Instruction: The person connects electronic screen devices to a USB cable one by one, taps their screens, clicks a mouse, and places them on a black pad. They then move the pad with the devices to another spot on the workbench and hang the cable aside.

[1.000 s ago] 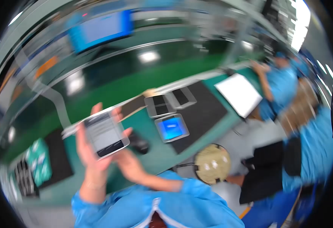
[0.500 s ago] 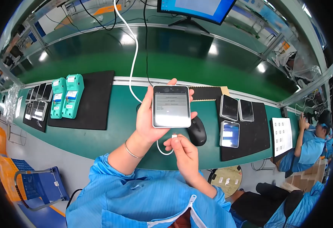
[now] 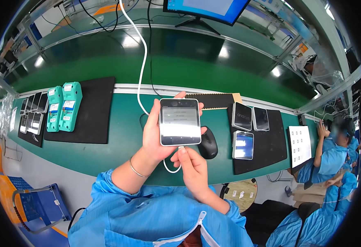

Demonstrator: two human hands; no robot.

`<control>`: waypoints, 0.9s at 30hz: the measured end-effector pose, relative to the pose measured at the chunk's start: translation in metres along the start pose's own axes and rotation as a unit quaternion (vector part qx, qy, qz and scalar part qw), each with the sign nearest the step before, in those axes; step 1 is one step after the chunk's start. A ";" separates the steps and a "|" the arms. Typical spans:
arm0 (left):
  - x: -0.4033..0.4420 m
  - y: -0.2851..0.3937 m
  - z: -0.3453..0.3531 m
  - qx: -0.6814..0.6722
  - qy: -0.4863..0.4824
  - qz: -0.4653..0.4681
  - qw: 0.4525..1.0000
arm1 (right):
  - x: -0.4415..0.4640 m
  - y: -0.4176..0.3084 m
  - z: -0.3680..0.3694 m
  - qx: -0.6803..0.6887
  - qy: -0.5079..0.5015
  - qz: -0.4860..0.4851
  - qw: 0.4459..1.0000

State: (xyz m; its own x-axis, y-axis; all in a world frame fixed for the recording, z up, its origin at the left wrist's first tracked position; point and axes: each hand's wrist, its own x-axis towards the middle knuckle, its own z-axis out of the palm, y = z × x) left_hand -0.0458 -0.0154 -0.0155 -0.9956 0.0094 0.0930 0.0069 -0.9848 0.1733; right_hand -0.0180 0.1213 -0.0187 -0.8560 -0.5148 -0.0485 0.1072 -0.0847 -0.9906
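A square white touchscreen device (image 3: 180, 122) with a lit menu on its screen rests in my left hand (image 3: 150, 138). The fingers wrap behind it and show at its top and right edges. My right hand (image 3: 193, 165) pinches the plug of a white cable (image 3: 143, 57) at the device's bottom edge. The plug meets that edge; how deep it sits I cannot make out. From the plug, the cable loops down to the left and passes behind my left hand. A black mouse (image 3: 208, 143) lies right of the device.
Two teal handheld units (image 3: 68, 108) lie on a black mat (image 3: 96, 111) at left, beside several screen devices (image 3: 34, 108). Three similar devices (image 3: 243, 145) lie on the right-hand mat (image 3: 266, 150). A monitor (image 3: 207, 9) stands behind. At right sits a person (image 3: 328, 154) near a printed sheet (image 3: 299, 144).
My right hand has brought the plug up to the device's bottom edge; before, there was a gap below it. The device sits slightly lower and further left in view.
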 end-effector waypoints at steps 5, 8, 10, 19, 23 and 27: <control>-0.001 -0.003 0.004 0.067 -0.020 0.021 0.997 | -0.005 0.001 0.004 0.042 0.017 0.005 0.999; -0.002 -0.006 0.006 0.106 -0.013 0.029 0.994 | -0.008 0.002 0.006 0.049 0.021 0.013 0.999; -0.002 -0.007 0.007 0.126 -0.017 0.027 0.992 | -0.010 0.005 0.007 0.060 0.023 0.007 0.998; 0.000 -0.009 0.007 0.133 -0.055 0.013 0.990 | -0.012 0.011 0.011 0.111 0.034 -0.021 0.993; -0.001 -0.009 0.005 0.134 -0.030 0.029 0.990 | -0.007 0.015 0.003 0.127 0.001 -0.013 0.992; -0.003 -0.002 0.004 0.113 -0.037 0.012 0.993 | 0.001 0.007 -0.013 -0.013 -0.014 -0.049 0.999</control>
State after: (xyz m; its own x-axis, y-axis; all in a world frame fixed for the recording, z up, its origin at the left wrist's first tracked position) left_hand -0.0423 -0.0131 -0.0124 -0.9855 0.0078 0.1692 0.0590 -0.9207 0.3858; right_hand -0.0243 0.1311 -0.0278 -0.8467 -0.5296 0.0522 0.0096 -0.1133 -0.9935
